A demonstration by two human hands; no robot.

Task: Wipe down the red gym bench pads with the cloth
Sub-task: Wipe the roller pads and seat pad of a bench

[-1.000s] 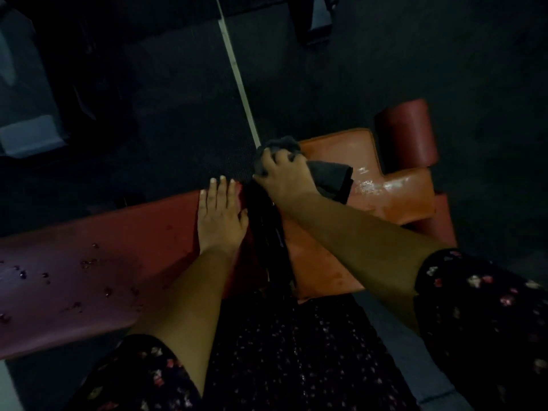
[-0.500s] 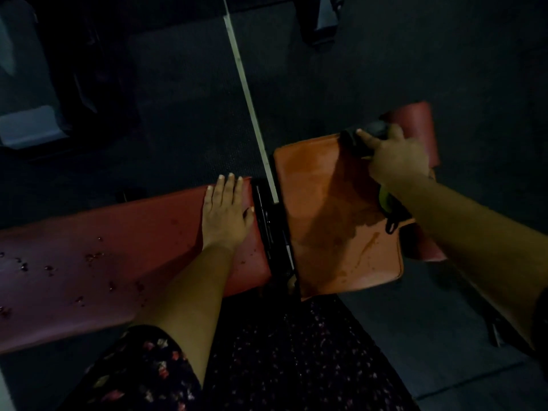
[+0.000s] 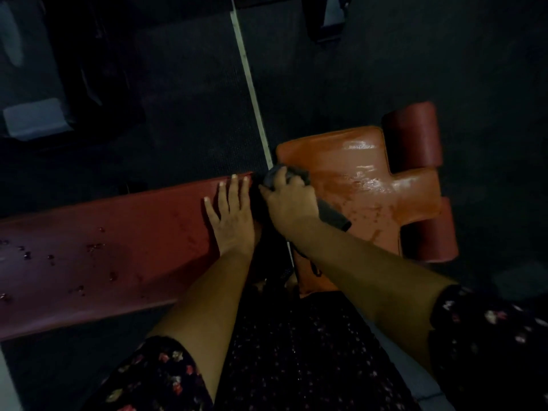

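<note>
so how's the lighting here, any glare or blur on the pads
Head view: dim overall, floor nearly black; wet glare streaks on the orange seat pad; droplets glint on the long dark red bench pad; the dark grey cloth in the right hand nearly merges with shadow.

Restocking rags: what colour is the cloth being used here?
Dark grey; the cloth shows best in the head view.

I see the right hand (image 3: 289,203) has swept the dark cloth (image 3: 332,213) back across the orange seat pad (image 3: 355,173). Half a second ago it was at the far edge by the roller pad (image 3: 412,134); now it is at the pad's left corner. Wet streaks now glint behind it.
</note>
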